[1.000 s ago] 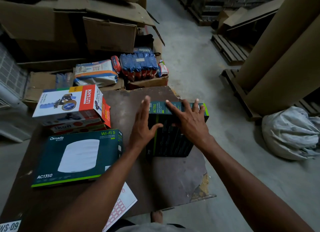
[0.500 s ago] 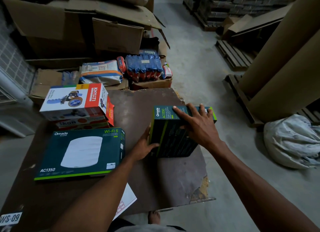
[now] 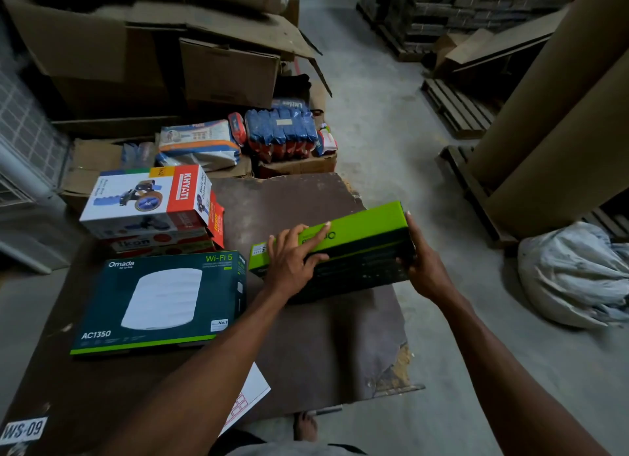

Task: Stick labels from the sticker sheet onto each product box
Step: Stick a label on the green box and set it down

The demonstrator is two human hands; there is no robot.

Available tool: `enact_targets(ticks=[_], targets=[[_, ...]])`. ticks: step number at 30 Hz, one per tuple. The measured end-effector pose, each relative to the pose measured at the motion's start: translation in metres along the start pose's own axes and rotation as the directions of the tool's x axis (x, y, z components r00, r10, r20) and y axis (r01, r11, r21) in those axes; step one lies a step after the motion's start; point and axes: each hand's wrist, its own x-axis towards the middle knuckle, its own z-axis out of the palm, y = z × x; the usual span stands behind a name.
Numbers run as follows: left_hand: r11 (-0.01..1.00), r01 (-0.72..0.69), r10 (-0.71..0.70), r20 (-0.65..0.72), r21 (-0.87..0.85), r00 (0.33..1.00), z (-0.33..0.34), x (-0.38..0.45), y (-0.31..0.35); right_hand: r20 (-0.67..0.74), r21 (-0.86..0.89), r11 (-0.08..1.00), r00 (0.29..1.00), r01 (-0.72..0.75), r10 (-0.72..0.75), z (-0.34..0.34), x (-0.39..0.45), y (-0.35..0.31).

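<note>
I hold a dark Omada box with a bright green side (image 3: 357,227) tilted above the brown table top (image 3: 306,197). My left hand (image 3: 292,261) grips its left part, thumb on the dark face and fingers over the green side. My right hand (image 3: 418,261) grips its right end. A second Omada AC1350 box (image 3: 160,302) lies flat to the left. A white Khyati box (image 3: 146,200) sits on a stack of red boxes (image 3: 160,243) behind it. A corner of the white sticker sheet (image 3: 246,401) shows under my left forearm at the near edge.
Packets of goods (image 3: 282,132) and cardboard cartons (image 3: 228,71) crowd the floor behind the table. Big cardboard rolls on a pallet (image 3: 551,122) stand at the right, with a grey sack (image 3: 575,275) beside them. A WS-09 tag (image 3: 22,430) marks the table's near left corner.
The box has been turned in both hands so that its green side faces up and lies across. My left hand moved from the box's lower left edge onto its top.
</note>
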Motion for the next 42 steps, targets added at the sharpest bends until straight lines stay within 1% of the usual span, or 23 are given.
enact_targets(ticks=[2,4,5,9,11,13,14,15,17,19,21,23,24,26,28,29,31,33,35,36,38,39,42], targets=[[0.996,-0.024,0.020,0.052,0.082,0.998,0.001,0.000,0.007,0.003,0.078,0.986,0.989,-0.149,0.149,0.009,-0.004,0.008],[0.990,-0.055,0.041,0.108,0.129,0.993,0.005,0.000,0.016,-0.009,0.230,0.938,0.963,-0.259,0.268,0.015,-0.010,0.017],[0.987,-0.071,0.052,0.132,0.147,0.990,0.007,0.000,0.021,-0.006,0.300,0.912,0.955,-0.281,0.296,0.017,-0.012,0.022],[0.974,-0.095,0.058,0.184,0.203,0.981,0.014,0.003,0.035,0.042,0.459,0.847,0.958,-0.269,0.282,0.013,-0.021,0.024],[0.970,-0.112,0.068,0.199,0.216,0.978,0.015,0.002,0.037,0.077,0.548,0.774,0.941,-0.317,0.330,0.006,-0.024,0.020],[0.961,-0.158,0.098,0.253,0.228,0.962,0.016,0.001,0.035,0.158,0.637,0.630,0.875,-0.444,0.457,0.000,-0.019,0.017],[0.954,-0.189,0.118,0.288,0.233,0.950,0.016,0.000,0.033,0.173,0.647,0.582,0.838,-0.493,0.518,-0.001,-0.015,0.017],[0.948,-0.217,0.139,0.311,0.234,0.940,0.017,-0.001,0.031,0.152,0.616,0.587,0.811,-0.525,0.565,-0.002,-0.011,0.016],[0.944,-0.256,0.179,0.326,0.209,0.928,0.018,-0.002,0.026,0.068,0.507,0.652,0.780,-0.564,0.622,-0.001,-0.004,0.017],[0.953,-0.252,0.182,0.344,0.171,0.921,0.016,-0.002,0.022,0.043,0.468,0.653,0.753,-0.595,0.656,0.005,-0.002,0.021],[0.964,-0.176,0.096,0.358,0.198,0.929,0.011,-0.003,0.017,0.047,0.462,0.648,0.747,-0.605,0.663,0.010,-0.003,0.022],[0.965,-0.031,-0.061,0.341,0.259,0.938,0.004,-0.003,0.010,0.057,0.452,0.644,0.741,-0.617,0.669,0.009,-0.001,0.017],[0.964,0.047,-0.140,0.348,0.262,0.927,0.000,-0.002,0.007,0.063,0.454,0.639,0.738,-0.621,0.672,0.009,0.001,0.015],[0.962,0.167,-0.243,0.389,0.218,0.889,-0.008,-0.001,0.001,0.075,0.469,0.626,0.735,-0.623,0.674,0.009,0.005,0.013],[0.957,0.238,-0.286,0.422,0.163,0.860,-0.014,-0.001,-0.002,0.066,0.483,0.630,0.742,-0.609,0.667,0.011,0.007,0.013],[0.954,0.269,-0.300,0.424,0.132,0.855,-0.017,-0.002,-0.004,0.054,0.495,0.633,0.748,-0.595,0.662,0.013,0.007,0.014],[0.931,0.364,-0.348,0.369,0.028,0.862,-0.017,-0.004,-0.008,0.027,0.530,0.641,0.767,-0.555,0.641,0.017,0.005,0.015],[0.859,0.499,-0.443,0.319,-0.118,0.838,-0.016,-0.006,-0.013,0.005,0.566,0.641,0.780,-0.519,0.626,0.021,0.002,0.020],[0.733,0.636,-0.531,0.382,-0.240,0.756,-0.014,-0.014,-0.022,0.008,0.592,0.636,0.793,-0.495,0.609,0.025,-0.004,0.027],[0.662,0.690,-0.540,0.452,-0.293,0.710,-0.011,-0.020,-0.028,0.010,0.594,0.640,0.800,-0.487,0.599,0.028,-0.007,0.031],[0.528,0.773,-0.503,0.604,-0.352,0.619,-0.003,-0.035,-0.037,0.009,0.579,0.664,0.818,-0.473,0.575,0.030,-0.016,0.039],[0.498,0.796,-0.489,0.646,-0.345,0.586,0.001,-0.040,-0.040,0.012,0.566,0.678,0.827,-0.470,0.563,0.030,-0.019,0.043],[0.456,0.828,-0.456,0.714,-0.326,0.531,0.008,-0.049,-0.039,0.069,0.466,0.736,0.849,-0.492,0.524,0.027,-0.024,0.053]])
